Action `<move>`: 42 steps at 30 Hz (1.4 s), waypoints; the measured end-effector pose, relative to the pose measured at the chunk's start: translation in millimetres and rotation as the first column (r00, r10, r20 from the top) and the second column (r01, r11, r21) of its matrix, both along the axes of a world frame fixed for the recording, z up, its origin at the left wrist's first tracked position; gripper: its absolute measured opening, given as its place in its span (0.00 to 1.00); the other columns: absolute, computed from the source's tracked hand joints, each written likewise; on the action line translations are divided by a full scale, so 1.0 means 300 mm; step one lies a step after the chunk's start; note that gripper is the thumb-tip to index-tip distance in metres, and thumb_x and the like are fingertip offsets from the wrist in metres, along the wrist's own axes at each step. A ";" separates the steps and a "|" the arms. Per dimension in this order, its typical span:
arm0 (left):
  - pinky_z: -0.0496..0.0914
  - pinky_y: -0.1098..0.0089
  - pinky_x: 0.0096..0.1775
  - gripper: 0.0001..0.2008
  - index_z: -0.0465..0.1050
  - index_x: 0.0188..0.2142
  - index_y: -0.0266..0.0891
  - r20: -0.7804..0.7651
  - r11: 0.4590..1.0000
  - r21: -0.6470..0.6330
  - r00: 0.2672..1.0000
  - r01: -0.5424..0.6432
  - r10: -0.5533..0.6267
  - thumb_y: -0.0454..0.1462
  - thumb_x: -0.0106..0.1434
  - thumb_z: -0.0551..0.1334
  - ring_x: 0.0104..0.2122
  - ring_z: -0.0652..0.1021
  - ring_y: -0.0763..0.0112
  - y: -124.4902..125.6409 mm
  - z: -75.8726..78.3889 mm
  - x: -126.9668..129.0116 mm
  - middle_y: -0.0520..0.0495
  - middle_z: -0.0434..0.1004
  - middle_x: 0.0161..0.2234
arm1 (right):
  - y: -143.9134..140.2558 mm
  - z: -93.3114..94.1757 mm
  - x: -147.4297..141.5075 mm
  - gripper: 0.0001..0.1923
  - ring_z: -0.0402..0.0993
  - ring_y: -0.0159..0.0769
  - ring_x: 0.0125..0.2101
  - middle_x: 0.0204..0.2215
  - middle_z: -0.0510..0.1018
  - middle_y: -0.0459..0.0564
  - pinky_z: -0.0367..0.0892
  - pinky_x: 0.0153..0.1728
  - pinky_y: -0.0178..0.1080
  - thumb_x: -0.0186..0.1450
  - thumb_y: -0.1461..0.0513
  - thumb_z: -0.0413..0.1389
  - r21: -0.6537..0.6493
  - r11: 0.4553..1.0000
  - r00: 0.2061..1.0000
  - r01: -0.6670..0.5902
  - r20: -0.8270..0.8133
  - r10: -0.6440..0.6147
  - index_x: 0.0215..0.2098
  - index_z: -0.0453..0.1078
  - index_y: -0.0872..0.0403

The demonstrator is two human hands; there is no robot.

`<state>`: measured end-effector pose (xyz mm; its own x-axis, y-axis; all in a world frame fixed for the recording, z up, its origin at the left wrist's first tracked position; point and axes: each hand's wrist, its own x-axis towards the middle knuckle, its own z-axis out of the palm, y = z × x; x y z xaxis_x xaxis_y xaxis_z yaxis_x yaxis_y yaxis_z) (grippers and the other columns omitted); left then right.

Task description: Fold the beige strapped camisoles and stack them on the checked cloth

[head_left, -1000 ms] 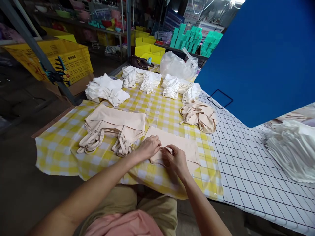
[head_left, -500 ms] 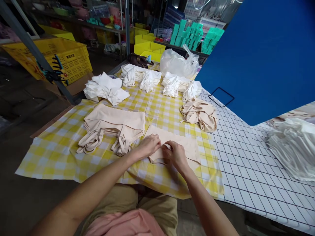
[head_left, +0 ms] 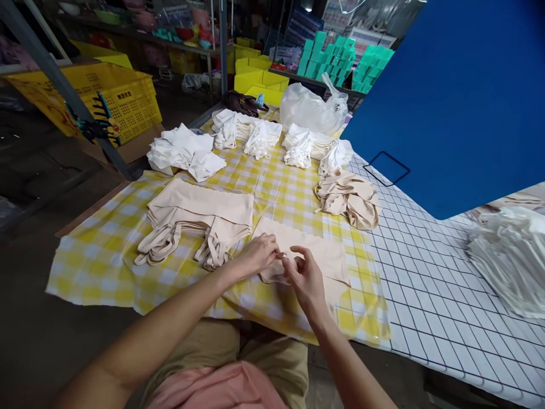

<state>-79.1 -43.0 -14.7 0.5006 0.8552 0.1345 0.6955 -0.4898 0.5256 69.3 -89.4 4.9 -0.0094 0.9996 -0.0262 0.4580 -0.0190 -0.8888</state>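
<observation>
Your left hand rests on the near left edge of the flat beige fabric piece, fingers curled together and pinching that edge. Your right hand hovers just above the same edge with its fingers spread apart; whether it touches the cloth cannot be told. The fabric piece lies flat on the yellow-and-white checked cloth that covers the surface, close to the near edge.

Just left of the fabric piece sits a stack of folded beige garments with loose straps. Beyond it, to the right, lies a crumpled heap of beige garments. Farther back from the fabric piece are several piles of white garments and a clear plastic bag. To its right the surface shows a white sheet with a black grid, and above that stands a large blue panel.
</observation>
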 end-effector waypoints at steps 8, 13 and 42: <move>0.65 0.72 0.43 0.18 0.75 0.37 0.38 0.099 0.993 -0.061 0.990 0.102 -0.096 0.25 0.58 0.49 0.39 0.69 0.71 -0.034 0.012 -0.059 0.48 0.68 0.37 | -0.332 -0.001 -0.063 0.18 0.71 0.35 0.36 0.34 0.73 0.49 0.67 0.39 0.37 0.62 0.54 0.52 -0.193 0.981 0.864 -0.023 -0.497 -0.078 0.48 0.60 0.51; 0.65 0.73 0.43 0.18 0.77 0.34 0.38 0.115 0.991 -0.127 0.993 0.029 -0.014 0.25 0.56 0.50 0.39 0.71 0.71 -0.038 0.018 -0.046 0.48 0.69 0.35 | -0.452 -0.105 -0.091 0.23 0.67 0.37 0.49 0.50 0.70 0.51 0.64 0.48 0.39 0.63 0.57 0.51 -0.208 0.973 0.859 -0.102 -0.512 -0.019 0.56 0.56 0.48; 0.56 0.76 0.24 0.04 0.60 0.22 0.38 0.036 0.930 -0.097 0.932 -0.355 0.360 0.32 0.52 0.54 0.23 0.66 0.75 0.207 0.283 -0.064 0.56 0.60 0.19 | 0.218 0.177 0.446 0.20 0.72 0.39 0.29 0.28 0.77 0.51 0.67 0.29 0.39 0.48 0.52 0.62 -0.070 0.997 0.991 0.043 -0.124 -0.051 0.31 0.70 0.57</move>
